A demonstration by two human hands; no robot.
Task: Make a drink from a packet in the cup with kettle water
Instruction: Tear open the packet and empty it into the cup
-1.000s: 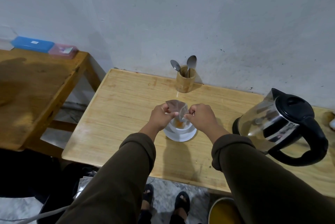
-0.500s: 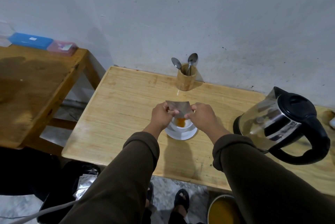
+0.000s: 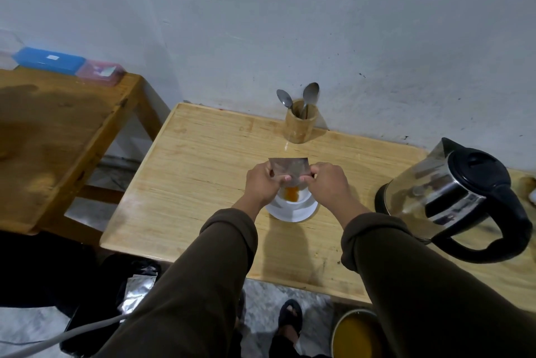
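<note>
packet [image 3: 288,168] now spread flat and level between both hands, earlier tilted

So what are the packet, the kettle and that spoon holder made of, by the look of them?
Packet: silvery, creased, dull sheen, probably foil laminate. Kettle: mirror-bright body reflecting the room, likely polished steel; matte black lid and handle look plastic. Spoon holder: tan, with grain, seemingly bamboo or wood.
</note>
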